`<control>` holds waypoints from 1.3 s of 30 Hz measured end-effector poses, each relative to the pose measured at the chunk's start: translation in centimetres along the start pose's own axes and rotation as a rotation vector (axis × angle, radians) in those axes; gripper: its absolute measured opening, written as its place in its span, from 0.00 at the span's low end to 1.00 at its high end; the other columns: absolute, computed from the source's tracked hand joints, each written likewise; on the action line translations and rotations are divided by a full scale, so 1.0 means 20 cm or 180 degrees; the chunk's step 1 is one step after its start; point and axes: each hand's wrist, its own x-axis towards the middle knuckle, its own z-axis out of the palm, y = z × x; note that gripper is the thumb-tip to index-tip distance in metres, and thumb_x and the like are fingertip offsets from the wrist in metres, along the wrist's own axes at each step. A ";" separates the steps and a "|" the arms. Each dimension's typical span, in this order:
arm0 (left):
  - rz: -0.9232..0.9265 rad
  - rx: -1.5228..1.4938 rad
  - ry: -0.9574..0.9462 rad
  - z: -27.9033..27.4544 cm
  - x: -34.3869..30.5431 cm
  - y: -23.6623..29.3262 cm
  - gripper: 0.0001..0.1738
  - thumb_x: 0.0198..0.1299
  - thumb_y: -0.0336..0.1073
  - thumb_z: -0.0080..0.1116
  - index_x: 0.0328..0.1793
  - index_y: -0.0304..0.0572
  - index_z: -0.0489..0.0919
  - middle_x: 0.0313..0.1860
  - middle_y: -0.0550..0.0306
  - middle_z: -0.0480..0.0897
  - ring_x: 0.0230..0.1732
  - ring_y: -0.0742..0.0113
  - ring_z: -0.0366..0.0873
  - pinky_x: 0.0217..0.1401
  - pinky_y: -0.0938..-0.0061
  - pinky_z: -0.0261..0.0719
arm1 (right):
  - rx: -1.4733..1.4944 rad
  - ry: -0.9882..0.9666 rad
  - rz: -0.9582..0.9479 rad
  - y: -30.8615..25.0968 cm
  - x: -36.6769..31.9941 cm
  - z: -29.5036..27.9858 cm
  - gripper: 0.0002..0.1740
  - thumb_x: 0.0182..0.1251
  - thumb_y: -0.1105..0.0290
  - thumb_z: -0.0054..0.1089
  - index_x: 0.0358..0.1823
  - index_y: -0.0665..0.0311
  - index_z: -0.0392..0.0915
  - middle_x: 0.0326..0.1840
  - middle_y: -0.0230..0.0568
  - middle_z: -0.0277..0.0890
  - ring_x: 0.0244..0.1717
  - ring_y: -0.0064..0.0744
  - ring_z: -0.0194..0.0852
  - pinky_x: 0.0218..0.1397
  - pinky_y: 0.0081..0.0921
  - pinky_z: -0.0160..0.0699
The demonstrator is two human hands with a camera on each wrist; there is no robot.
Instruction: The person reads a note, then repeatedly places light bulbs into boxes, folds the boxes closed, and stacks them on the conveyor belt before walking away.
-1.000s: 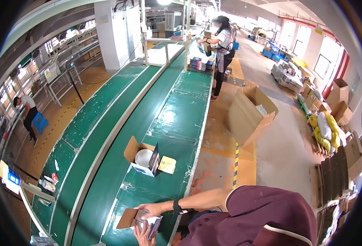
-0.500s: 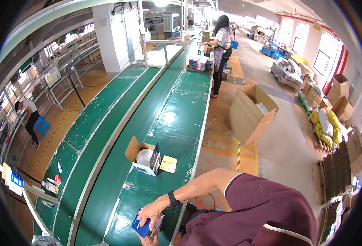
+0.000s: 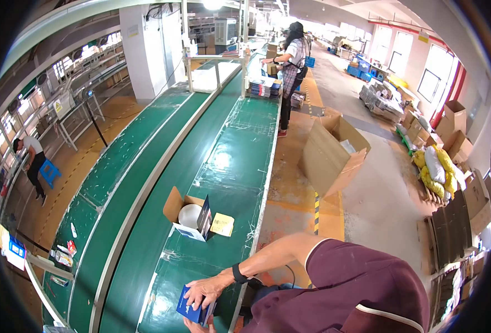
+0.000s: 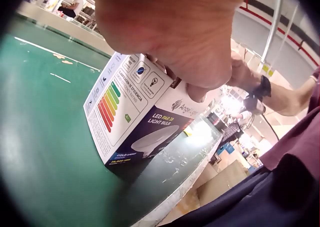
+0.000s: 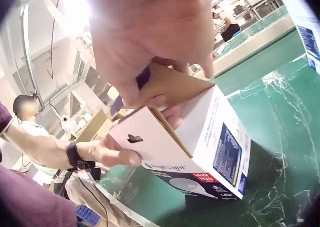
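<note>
A white and navy light bulb box (image 4: 145, 117) stands on the green conveyor table (image 3: 168, 277), printed with a bulb and a coloured efficiency scale. My left hand (image 4: 170, 32) holds its upper part; in the right wrist view the left thumb (image 5: 120, 157) lies outside the wall with fingers inside the opening. My right hand (image 3: 205, 289) lies over the blue top flap (image 3: 185, 302) in the head view. Seen from the right wrist, my right hand's thumb and fingers span that flap, its brown inner side (image 5: 175, 87) tilted over the opening. The box's contents are hidden.
An open box (image 3: 173, 206) holding a round white bulb (image 3: 189, 215) stands farther up the table, beside a yellow label card (image 3: 222, 224). A metal rail (image 3: 145, 194) divides the belt. Beyond are a standing person (image 3: 292, 66) and a large carton (image 3: 326, 161).
The box's flap, earlier folded outward with brown cardboard showing, has swung over so its blue printed side faces up. My right hand has moved from the box's opening onto the flap.
</note>
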 end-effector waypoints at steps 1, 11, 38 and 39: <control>0.0214 0.0632 0.0310 0.04 -0.07 -0.07 0.39 0.63 0.50 0.70 0.73 0.30 0.76 0.71 0.21 0.72 0.68 0.22 0.71 0.74 0.42 0.69 | -0.0025 0.0024 -0.0110 0.02 -0.02 0.02 0.21 0.67 0.56 0.70 0.59 0.52 0.90 0.74 0.46 0.77 0.82 0.59 0.61 0.83 0.77 0.39; -0.0005 0.0433 0.1429 0.25 -0.13 0.03 0.23 0.66 0.20 0.62 0.66 0.45 0.83 0.80 0.29 0.68 0.74 0.28 0.73 0.76 0.52 0.74 | -0.0180 0.0354 -0.0946 0.06 -0.02 0.00 0.12 0.69 0.49 0.68 0.43 0.43 0.92 0.56 0.31 0.89 0.68 0.47 0.78 0.74 0.63 0.60; -0.2114 0.0509 0.2854 -1.00 -1.43 -0.81 0.37 0.70 0.33 0.66 0.83 0.33 0.68 0.89 0.41 0.60 0.71 0.53 0.74 0.75 0.66 0.71 | -0.2503 0.1697 0.1790 -0.12 -0.46 -1.08 0.28 0.67 0.70 0.68 0.69 0.58 0.76 0.63 0.50 0.79 0.62 0.56 0.78 0.66 0.42 0.80; -0.2231 0.0526 0.2936 -1.04 -1.48 -0.87 0.40 0.70 0.34 0.67 0.85 0.32 0.64 0.88 0.37 0.60 0.71 0.50 0.75 0.74 0.66 0.72 | -0.2417 0.1356 0.1558 0.01 -0.50 -1.13 0.27 0.66 0.70 0.69 0.67 0.58 0.77 0.63 0.49 0.79 0.61 0.56 0.78 0.65 0.42 0.80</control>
